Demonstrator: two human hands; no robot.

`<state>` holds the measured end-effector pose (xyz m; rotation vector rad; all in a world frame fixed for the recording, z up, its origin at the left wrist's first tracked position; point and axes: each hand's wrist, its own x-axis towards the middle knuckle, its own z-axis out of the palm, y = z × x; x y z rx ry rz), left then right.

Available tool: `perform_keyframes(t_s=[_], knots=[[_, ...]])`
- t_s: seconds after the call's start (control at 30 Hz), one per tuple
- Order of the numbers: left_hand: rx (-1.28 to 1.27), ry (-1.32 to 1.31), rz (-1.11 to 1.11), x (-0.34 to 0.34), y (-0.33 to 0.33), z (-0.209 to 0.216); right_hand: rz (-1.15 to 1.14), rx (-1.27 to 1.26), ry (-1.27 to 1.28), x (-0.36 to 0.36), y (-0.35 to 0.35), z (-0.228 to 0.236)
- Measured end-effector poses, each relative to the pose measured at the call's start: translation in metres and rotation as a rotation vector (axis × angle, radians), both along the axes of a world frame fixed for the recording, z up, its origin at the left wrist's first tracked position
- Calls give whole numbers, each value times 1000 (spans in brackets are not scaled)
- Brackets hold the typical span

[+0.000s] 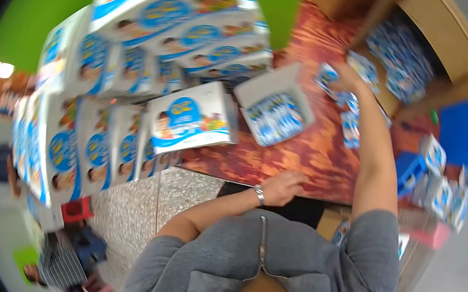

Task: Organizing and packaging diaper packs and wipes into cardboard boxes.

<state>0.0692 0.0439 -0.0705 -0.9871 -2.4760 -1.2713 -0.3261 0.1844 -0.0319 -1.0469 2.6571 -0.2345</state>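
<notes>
My right hand (347, 80) reaches to the far right of the table, its fingers closed on a small blue-and-white packet (327, 77); motion blurs the grip. More of these packets (350, 129) lie loose beside that forearm. My left hand (283, 188), with a metal-banded watch (259, 194) on its wrist, rests at the table's near edge, fingers loosely apart and nothing visible in them. Between the hands and the stacked boxes stands an open white box (312, 110), partly filled with packets (275, 119). Left of it lies a closed white-and-blue printed box (193, 118).
Tall stacks of similar boxes (62, 147) fill the left side. A large cardboard carton (465, 49) full of packets lies open at the far right. The red-patterned table (326, 164) ends before my body. Another person in a striped top (62, 262) is at the lower left.
</notes>
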Motion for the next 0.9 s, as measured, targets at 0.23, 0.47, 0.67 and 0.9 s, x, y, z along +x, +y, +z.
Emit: perform_keyframes(t_s=[0.23,0.47,0.67,0.9], knots=[[44,-8,23,12,8,-15,-33,-123,106,82,6,38],[198,-235,131,-1,7,-6,-179,-393,-35,208,56,61],[186,-218,480,-43,0,4,-108,-80,50,272,42,39],[165,-255,267,-65,12,2,-212,-253,67,297,73,27]])
